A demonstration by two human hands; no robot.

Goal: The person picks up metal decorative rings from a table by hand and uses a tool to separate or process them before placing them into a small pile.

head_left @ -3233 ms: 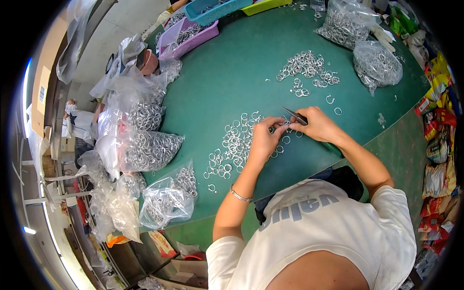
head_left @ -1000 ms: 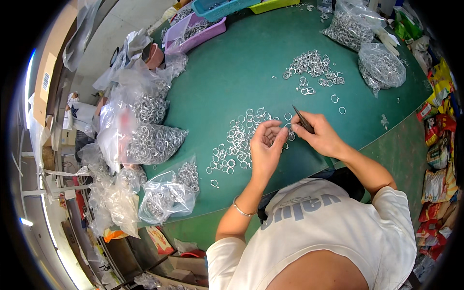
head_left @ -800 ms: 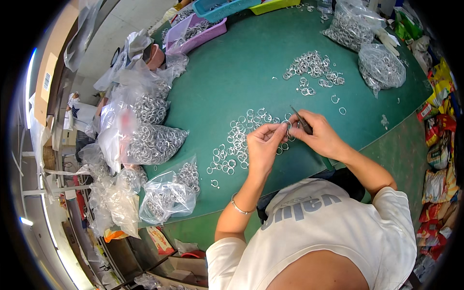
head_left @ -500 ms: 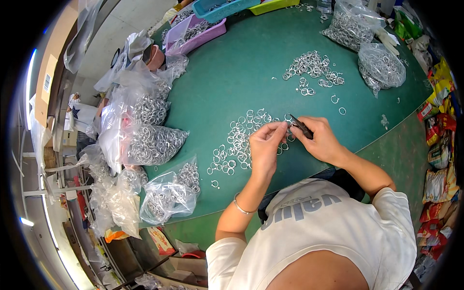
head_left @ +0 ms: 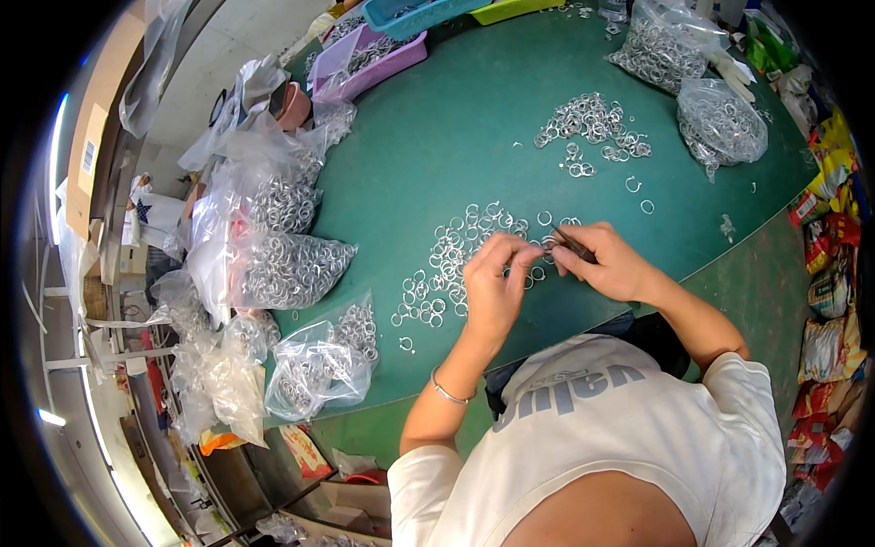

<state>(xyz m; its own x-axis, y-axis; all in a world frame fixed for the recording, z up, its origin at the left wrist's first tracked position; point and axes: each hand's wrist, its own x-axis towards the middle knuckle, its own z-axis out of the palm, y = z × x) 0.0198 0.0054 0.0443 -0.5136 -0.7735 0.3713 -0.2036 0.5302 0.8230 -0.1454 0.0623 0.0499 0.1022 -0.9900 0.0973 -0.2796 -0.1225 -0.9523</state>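
Observation:
My left hand (head_left: 493, 278) is closed in a pinch over the pile of silvery metal rings (head_left: 449, 264) on the green tabletop. Whatever lies between its thumb and forefinger is too small to make out. Close beside it, my right hand (head_left: 609, 263) is wrapped round a slim, dark, pointed hand tool (head_left: 574, 245), whose exact kind I cannot tell. The fingertips of both hands nearly meet above the right side of the pile. A few loose rings show just beyond the tool.
A second heap of rings (head_left: 588, 118) lies farther back. Clear bags of rings stand at the left (head_left: 296, 273), near left (head_left: 319, 369) and far right (head_left: 720, 128). Purple (head_left: 387, 64) and blue (head_left: 428, 18) trays sit at the back of the green table (head_left: 437, 137).
My left hand has shifted slightly left, and the gap between the hands has widened a little. The tool in my right hand has tilted slightly and sits a bit lower.

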